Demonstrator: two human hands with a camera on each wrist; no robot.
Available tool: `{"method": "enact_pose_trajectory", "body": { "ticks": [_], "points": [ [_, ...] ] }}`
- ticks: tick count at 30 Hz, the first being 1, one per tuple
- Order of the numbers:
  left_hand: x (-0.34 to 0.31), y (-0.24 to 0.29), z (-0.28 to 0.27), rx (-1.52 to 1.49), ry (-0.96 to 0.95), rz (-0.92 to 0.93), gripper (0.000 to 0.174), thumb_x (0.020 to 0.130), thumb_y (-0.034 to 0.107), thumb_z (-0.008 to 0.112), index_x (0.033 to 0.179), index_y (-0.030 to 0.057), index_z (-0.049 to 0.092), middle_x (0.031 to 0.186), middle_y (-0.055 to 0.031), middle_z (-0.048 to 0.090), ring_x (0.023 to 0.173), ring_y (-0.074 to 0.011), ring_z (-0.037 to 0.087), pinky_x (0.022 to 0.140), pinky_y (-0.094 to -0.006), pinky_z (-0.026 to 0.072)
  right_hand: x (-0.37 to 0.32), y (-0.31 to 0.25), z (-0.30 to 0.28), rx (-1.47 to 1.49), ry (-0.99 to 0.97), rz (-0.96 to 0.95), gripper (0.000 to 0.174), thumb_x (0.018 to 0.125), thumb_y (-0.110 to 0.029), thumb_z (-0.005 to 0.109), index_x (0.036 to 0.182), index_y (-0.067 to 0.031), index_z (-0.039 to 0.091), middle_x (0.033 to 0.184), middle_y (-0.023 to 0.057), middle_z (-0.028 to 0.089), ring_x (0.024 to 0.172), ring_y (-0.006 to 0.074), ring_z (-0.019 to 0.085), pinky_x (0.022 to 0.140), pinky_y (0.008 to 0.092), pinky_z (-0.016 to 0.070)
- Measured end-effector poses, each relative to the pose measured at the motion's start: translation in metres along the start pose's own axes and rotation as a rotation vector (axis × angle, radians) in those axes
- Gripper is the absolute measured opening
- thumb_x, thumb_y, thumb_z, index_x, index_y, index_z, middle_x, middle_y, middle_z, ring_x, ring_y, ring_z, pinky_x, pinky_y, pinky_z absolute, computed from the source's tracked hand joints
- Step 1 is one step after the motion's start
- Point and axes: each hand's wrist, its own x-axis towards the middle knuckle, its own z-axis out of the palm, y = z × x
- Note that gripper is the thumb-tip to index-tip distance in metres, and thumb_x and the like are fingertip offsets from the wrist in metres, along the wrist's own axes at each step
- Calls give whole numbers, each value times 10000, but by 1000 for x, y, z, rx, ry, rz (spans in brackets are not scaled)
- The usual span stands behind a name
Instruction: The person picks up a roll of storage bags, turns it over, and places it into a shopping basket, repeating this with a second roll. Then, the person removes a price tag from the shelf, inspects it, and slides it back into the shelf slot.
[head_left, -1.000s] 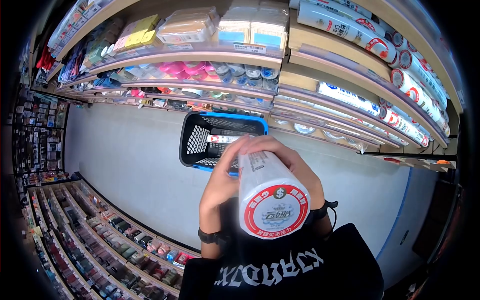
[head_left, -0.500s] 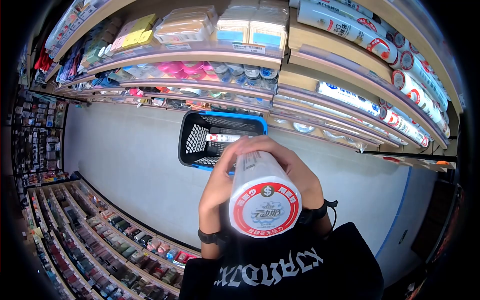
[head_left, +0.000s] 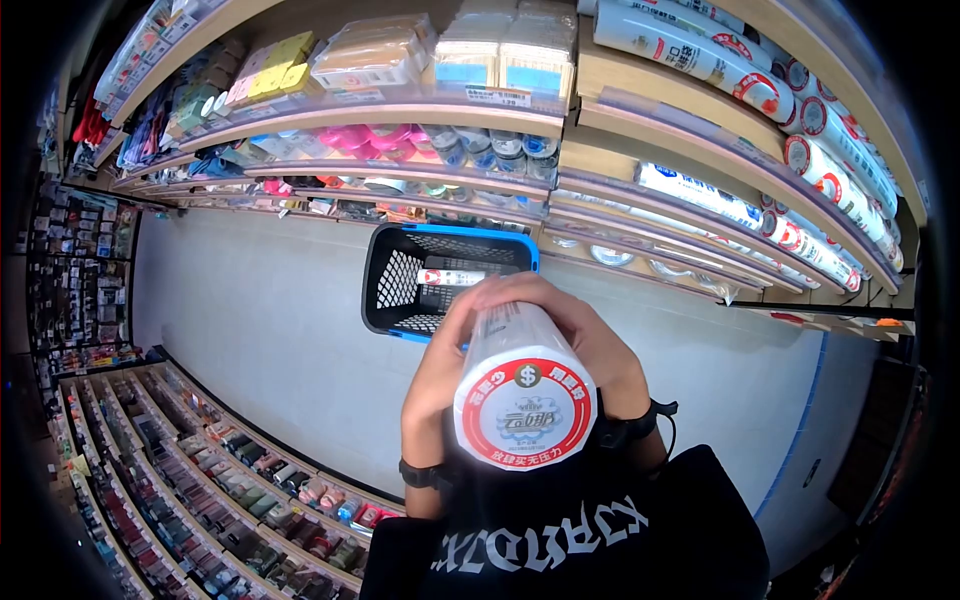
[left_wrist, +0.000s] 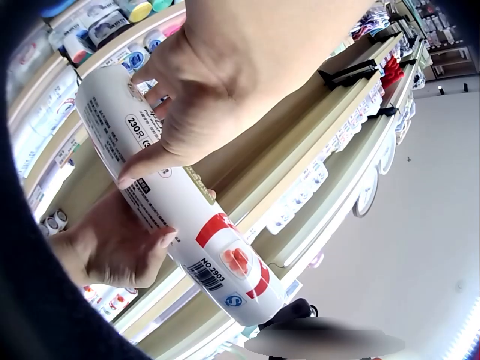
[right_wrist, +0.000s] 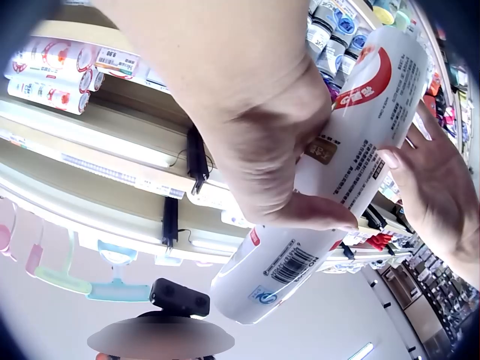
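Both hands hold a thick white plastic-wrapped roll (head_left: 526, 400), its round end with a red ring label facing the head camera. The left hand (head_left: 440, 365) grips its left side and the right hand (head_left: 600, 350) its right side, fingers meeting over the far part. In the left wrist view, the roll (left_wrist: 202, 225) shows a barcode and red bands; the left hand (left_wrist: 202, 97) has its thumb across it, with the right hand (left_wrist: 112, 244) below. In the right wrist view, the right hand (right_wrist: 277, 150) wraps the roll (right_wrist: 360, 142), and the left hand (right_wrist: 439, 187) touches its other side.
A black basket with a blue rim (head_left: 455, 230) stands on the floor beyond the hands, with a smaller white-and-red roll (head_left: 450, 277) inside. Shelves (head_left: 380, 112) of packaged goods run along the top, more rolls (head_left: 690, 60) at upper right, and another shelf row (head_left: 230, 470) at lower left.
The roll's near end has swung left and slightly up in the head view, with both hands still around it. The hands have hardly moved.
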Motion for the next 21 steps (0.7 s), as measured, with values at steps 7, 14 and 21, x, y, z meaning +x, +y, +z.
{"method": "enact_pose_trajectory", "body": {
  "ticks": [7,14,21],
  "points": [
    [-3,-2,1,7,3,25,883,685,108,846,1444,73,397,1432,-127,433,1333,-249,424,1106,-374,345,-3,3,2,-30,-1,-16,703,687,-142,821,1320,-107,515,1300,93,571,1242,265,502,1057,412,357],
    [-17,-10,3,-91,150,-226,793,697,117,829,1389,53,447,1400,-138,467,1312,-242,440,1089,-369,357,-3,14,-2,-22,-36,100,751,680,-162,824,1352,-99,493,1315,103,554,1249,265,498,1063,406,359],
    [-30,-12,-6,103,205,-133,767,614,108,899,1268,-9,515,1218,-115,598,1128,-196,570,979,-350,454,-8,45,6,-88,27,455,854,633,-189,840,1381,-41,455,1320,140,539,1240,251,504,1049,381,374]
  ]
}}
